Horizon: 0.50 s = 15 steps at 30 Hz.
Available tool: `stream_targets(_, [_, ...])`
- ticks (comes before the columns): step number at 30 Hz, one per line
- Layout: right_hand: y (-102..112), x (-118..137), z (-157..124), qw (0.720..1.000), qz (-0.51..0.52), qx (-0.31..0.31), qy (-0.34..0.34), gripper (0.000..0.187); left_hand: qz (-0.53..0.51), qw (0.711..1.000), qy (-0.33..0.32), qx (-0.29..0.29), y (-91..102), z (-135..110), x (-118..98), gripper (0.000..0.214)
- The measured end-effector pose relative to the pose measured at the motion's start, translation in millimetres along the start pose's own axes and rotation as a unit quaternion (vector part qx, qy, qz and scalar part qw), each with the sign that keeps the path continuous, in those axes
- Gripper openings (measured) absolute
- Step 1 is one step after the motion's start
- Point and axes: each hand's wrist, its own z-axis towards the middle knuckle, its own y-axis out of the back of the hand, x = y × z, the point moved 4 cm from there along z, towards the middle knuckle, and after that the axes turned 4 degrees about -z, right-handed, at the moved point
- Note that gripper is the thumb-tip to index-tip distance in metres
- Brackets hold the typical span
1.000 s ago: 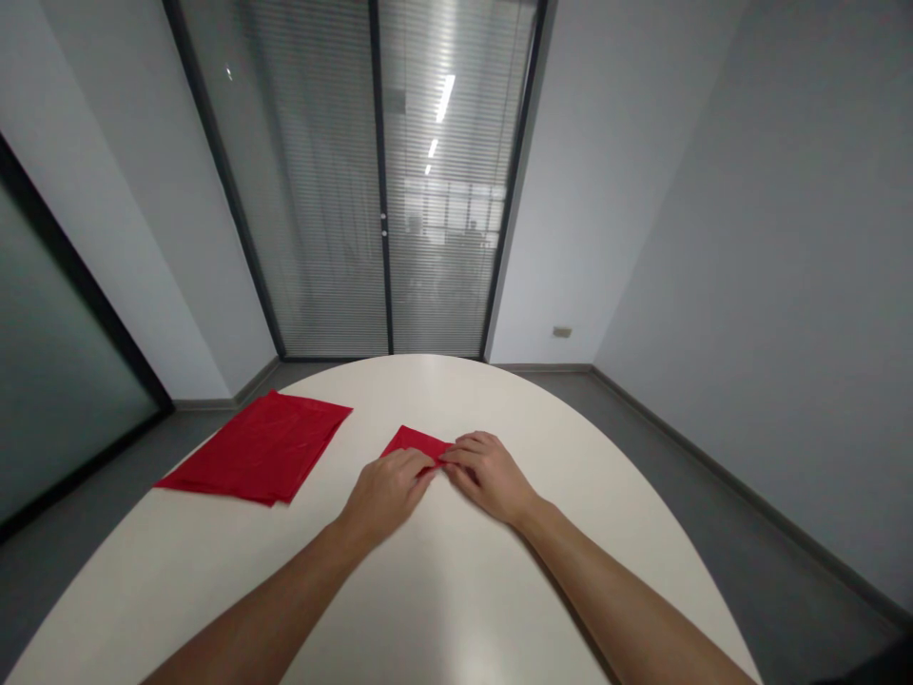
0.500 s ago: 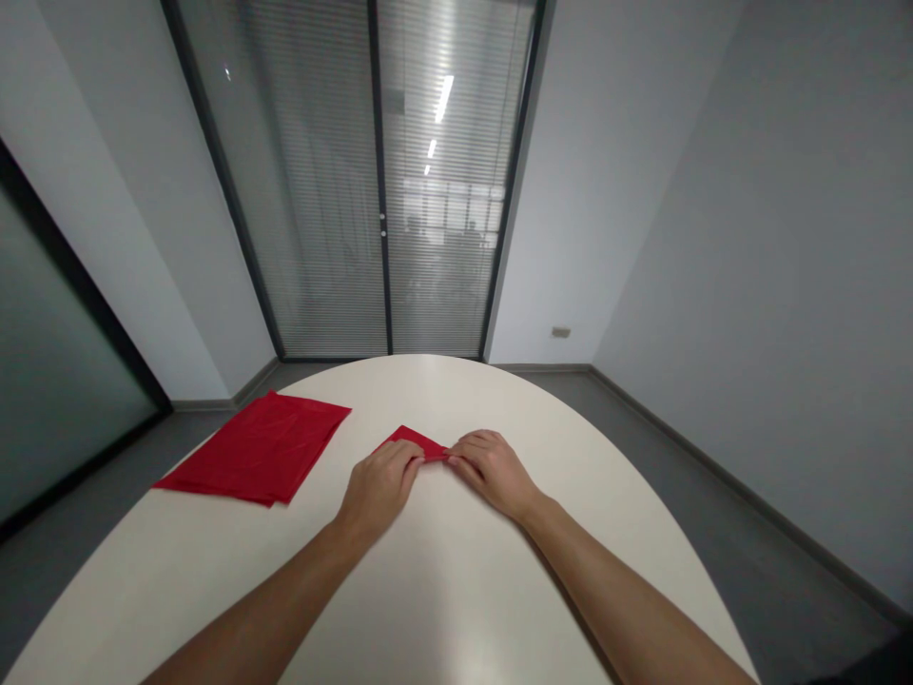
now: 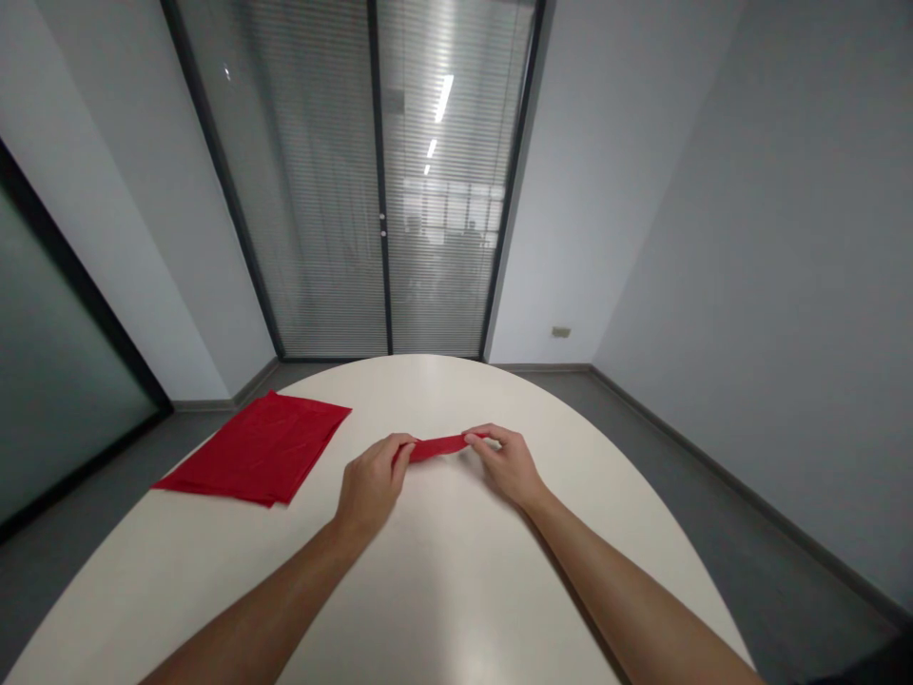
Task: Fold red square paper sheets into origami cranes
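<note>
I have the left hand and right hand pinching a red strip, its middle between their fingertips. Red sheets lie left of those fingers.

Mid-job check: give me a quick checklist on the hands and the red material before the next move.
1. Left hand grips the left end of the narrow strip of thin red sheet material: ok.
2. Right hand pinches the strip's right end: ok.
3. Strip fully clear of the round white tabletop: cannot tell.
4. Flat, four-cornered stack of thin red sheets clear of both hands: ok.
5. Stack's corners lined up: not ok; the near corners are offset.
</note>
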Motion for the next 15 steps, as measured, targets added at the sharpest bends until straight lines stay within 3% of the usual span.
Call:
stream_targets(7, [2, -4, 3, 0.997, 0.070, -0.037, -0.019, 0.030, -0.024, 0.999, 0.004, -0.022, 2.2, 0, -1, 0.020])
stream_targets(15, [-12, 5, -4, 0.992, 0.112, 0.055, -0.003, 0.036, -0.086, 0.994, -0.022, -0.063, 6.9, -1, -6, 0.020])
